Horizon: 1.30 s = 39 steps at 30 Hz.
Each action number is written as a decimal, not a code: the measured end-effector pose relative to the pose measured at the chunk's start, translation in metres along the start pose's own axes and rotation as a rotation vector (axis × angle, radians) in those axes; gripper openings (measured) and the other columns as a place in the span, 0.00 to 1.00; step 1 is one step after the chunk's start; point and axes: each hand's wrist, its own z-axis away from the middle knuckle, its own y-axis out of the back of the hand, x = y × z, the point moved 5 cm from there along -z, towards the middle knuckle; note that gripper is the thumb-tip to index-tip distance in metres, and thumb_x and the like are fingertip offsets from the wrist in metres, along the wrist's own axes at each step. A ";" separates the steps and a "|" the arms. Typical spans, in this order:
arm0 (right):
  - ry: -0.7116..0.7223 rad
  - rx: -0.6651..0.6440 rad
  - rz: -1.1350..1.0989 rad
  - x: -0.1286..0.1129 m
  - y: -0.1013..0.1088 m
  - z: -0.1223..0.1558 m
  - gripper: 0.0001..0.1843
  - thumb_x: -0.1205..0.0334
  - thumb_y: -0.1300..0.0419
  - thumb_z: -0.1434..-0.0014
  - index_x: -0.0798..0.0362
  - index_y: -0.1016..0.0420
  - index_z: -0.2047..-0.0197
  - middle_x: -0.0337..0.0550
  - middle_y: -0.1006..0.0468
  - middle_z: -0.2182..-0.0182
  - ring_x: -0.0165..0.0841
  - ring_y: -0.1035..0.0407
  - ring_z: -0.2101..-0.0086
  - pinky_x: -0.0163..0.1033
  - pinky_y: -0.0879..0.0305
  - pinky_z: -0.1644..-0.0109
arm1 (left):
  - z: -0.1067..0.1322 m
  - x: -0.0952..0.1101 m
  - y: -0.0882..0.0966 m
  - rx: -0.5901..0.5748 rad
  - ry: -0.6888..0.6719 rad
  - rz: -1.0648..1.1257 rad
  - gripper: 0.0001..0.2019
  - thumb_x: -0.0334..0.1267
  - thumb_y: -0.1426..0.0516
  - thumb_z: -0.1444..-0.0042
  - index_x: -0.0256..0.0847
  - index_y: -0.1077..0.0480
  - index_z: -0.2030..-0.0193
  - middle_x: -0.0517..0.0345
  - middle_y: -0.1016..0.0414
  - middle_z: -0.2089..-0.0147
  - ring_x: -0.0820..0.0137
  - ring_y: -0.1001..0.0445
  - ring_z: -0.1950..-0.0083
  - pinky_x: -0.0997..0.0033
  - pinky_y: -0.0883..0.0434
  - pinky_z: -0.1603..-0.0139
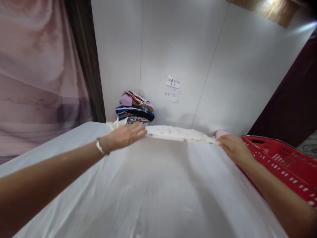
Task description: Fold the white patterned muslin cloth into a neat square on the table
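A white cloth garment or piece of fabric with small dark marks (177,133) stretches between my two hands at the far part of a white-covered table (158,191). My left hand (127,135) lies over its left part, fingers stretched out to the right, the thumb hidden. A crumpled bit of the fabric sticks up behind this hand. At the right end, my right hand (232,147) is closed in a pinch on the fabric's edge. The cloth's exact kind is unclear because it is seen edge-on and blurred.
A stack of folded clothes (135,107) rises beyond the table, against the white wall panels (183,43). Two paper labels (171,96) are stuck there. At the right stands a red plastic basket (284,162). A pink curtain (42,72) hangs at the left.
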 end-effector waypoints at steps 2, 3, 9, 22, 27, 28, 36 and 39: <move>0.009 -0.077 -0.081 -0.029 -0.031 0.042 0.17 0.60 0.54 0.36 0.52 0.24 0.62 0.48 0.23 0.64 0.38 0.32 0.61 0.44 0.37 0.56 | 0.045 0.036 -0.041 -0.123 -0.121 0.039 0.10 0.28 0.54 0.40 0.37 0.36 0.54 0.53 0.32 0.58 0.73 0.32 0.61 0.74 0.35 0.62; -0.008 -0.130 -0.120 -0.044 -0.047 0.063 0.17 0.62 0.55 0.36 0.52 0.24 0.63 0.47 0.23 0.64 0.37 0.31 0.62 0.43 0.36 0.57 | 0.067 0.054 -0.059 -0.158 -0.134 0.040 0.11 0.26 0.55 0.41 0.38 0.36 0.55 0.53 0.32 0.59 0.73 0.32 0.63 0.74 0.35 0.64; -0.155 -0.388 -0.282 -0.108 -0.099 0.161 0.20 0.64 0.55 0.37 0.50 0.23 0.69 0.46 0.23 0.68 0.37 0.30 0.66 0.41 0.34 0.62 | 0.150 0.130 -0.119 -0.172 -0.034 0.105 0.16 0.20 0.56 0.46 0.39 0.36 0.55 0.55 0.29 0.62 0.71 0.31 0.67 0.73 0.32 0.69; -0.297 -0.480 -0.253 -0.122 -0.086 0.230 0.17 0.63 0.52 0.39 0.51 0.22 0.60 0.49 0.23 0.59 0.39 0.29 0.59 0.43 0.34 0.54 | 0.190 0.176 -0.100 -0.220 0.187 0.101 0.18 0.23 0.57 0.41 0.39 0.36 0.50 0.53 0.28 0.57 0.67 0.31 0.59 0.66 0.33 0.59; -0.268 -0.401 -0.187 -0.160 -0.105 0.210 0.21 0.69 0.51 0.44 0.48 0.26 0.50 0.47 0.26 0.52 0.41 0.33 0.53 0.45 0.39 0.48 | 0.195 0.168 -0.100 -0.289 0.489 0.087 0.17 0.21 0.57 0.44 0.38 0.32 0.55 0.53 0.28 0.58 0.64 0.33 0.57 0.62 0.36 0.56; -0.233 -0.389 -0.200 -0.177 -0.108 0.198 0.23 0.70 0.51 0.45 0.46 0.28 0.48 0.45 0.26 0.52 0.40 0.34 0.52 0.45 0.40 0.47 | 0.194 0.167 -0.099 -0.291 0.523 0.091 0.17 0.21 0.56 0.44 0.38 0.32 0.57 0.53 0.29 0.59 0.64 0.33 0.57 0.62 0.37 0.57; -0.026 -0.346 -0.326 -0.297 -0.120 0.088 0.22 0.77 0.53 0.45 0.49 0.30 0.51 0.45 0.27 0.58 0.36 0.35 0.59 0.38 0.43 0.57 | 0.174 0.159 -0.087 -0.174 0.557 0.072 0.10 0.24 0.54 0.43 0.39 0.33 0.64 0.54 0.31 0.62 0.64 0.37 0.58 0.64 0.41 0.59; 0.000 -0.352 -0.380 -0.309 -0.124 0.079 0.16 0.75 0.53 0.43 0.51 0.28 0.59 0.44 0.28 0.63 0.35 0.36 0.62 0.36 0.44 0.60 | 0.179 0.149 -0.085 -0.158 0.589 0.031 0.10 0.24 0.54 0.43 0.39 0.33 0.64 0.54 0.31 0.63 0.64 0.37 0.59 0.64 0.42 0.60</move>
